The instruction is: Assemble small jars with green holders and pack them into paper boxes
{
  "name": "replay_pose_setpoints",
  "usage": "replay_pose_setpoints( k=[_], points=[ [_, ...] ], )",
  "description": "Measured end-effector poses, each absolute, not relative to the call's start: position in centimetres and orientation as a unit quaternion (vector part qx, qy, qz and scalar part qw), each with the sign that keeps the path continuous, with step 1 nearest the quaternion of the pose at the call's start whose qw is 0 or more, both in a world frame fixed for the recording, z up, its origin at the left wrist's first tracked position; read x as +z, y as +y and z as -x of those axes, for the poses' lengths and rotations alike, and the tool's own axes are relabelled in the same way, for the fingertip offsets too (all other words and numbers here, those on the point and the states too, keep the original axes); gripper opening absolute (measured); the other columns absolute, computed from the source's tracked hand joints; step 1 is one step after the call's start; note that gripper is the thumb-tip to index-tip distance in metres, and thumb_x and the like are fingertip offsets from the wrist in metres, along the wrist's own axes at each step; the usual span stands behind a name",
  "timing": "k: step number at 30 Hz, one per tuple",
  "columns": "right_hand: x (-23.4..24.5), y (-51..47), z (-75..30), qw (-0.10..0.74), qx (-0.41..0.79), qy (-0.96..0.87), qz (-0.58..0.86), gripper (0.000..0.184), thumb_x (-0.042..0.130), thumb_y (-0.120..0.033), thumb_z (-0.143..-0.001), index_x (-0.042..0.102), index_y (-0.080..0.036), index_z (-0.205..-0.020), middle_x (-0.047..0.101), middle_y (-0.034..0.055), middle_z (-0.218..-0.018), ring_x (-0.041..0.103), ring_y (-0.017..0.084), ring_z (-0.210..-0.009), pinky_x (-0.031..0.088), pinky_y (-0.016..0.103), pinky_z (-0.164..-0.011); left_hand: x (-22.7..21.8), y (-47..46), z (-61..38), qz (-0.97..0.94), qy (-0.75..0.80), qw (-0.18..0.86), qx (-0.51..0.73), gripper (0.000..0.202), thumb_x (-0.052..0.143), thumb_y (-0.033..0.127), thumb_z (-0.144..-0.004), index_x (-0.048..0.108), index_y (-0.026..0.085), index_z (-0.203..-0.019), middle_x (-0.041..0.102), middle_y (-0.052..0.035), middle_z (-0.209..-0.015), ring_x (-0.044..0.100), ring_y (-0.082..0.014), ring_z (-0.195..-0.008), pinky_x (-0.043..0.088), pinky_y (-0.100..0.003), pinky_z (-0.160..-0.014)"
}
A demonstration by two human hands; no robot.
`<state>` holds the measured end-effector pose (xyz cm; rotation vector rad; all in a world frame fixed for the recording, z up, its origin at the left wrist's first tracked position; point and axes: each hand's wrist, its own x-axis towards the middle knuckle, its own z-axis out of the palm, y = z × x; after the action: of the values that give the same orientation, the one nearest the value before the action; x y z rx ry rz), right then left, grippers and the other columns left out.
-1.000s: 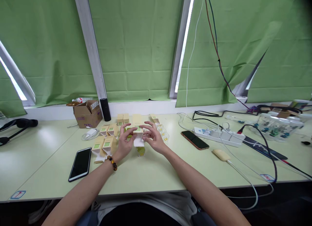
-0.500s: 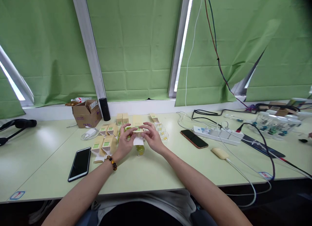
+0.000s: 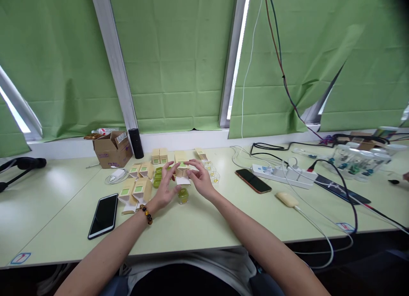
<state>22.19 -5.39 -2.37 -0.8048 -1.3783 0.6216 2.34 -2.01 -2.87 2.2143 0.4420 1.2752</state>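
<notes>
A small tan carton with a green label [image 3: 182, 170] is held above the table between both hands, its white bottom flap hanging open. My left hand [image 3: 164, 186] has its fingers spread beside the carton's left side. My right hand [image 3: 200, 179] pinches the carton's right side. Just below it a small jar of green stuff [image 3: 182, 195] stands on the table. More tan cartons [image 3: 137, 189] lie to the left, and others stand behind [image 3: 159, 155].
A black phone [image 3: 104, 215] lies at the front left, a second phone [image 3: 253, 181] to the right. A power strip [image 3: 283, 175] with cables, a yellow charger [image 3: 285, 199], clear jars [image 3: 212, 174], a cardboard box [image 3: 111, 149] and a black cylinder [image 3: 136, 143] stand around.
The carton has risen slightly off the jar. My left hand's fingers have opened and drawn back from the carton. The jar now shows fully below.
</notes>
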Motion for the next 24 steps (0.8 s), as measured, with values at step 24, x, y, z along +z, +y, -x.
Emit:
replay_pose_setpoints(
  k=[24],
  points=[
    [-2.3, -6.5, -21.5, 0.626, 0.345, -0.628, 0.308, 0.051, 0.087, -0.055, -0.084, 0.075, -0.033, -0.129, 0.039, 0.0089, -0.146, 0.070, 0.016, -0.096, 0.067, 0.043, -0.096, -3.4, -1.4, -3.4, -0.720, 0.192, 0.320, 0.586, 0.030, 0.064, 0.041, -0.099, 0.060, 0.026, -0.125, 0.050, -0.0101, -0.137, 0.061, -0.0205, -0.105, 0.054, -0.036, -0.094]
  ],
)
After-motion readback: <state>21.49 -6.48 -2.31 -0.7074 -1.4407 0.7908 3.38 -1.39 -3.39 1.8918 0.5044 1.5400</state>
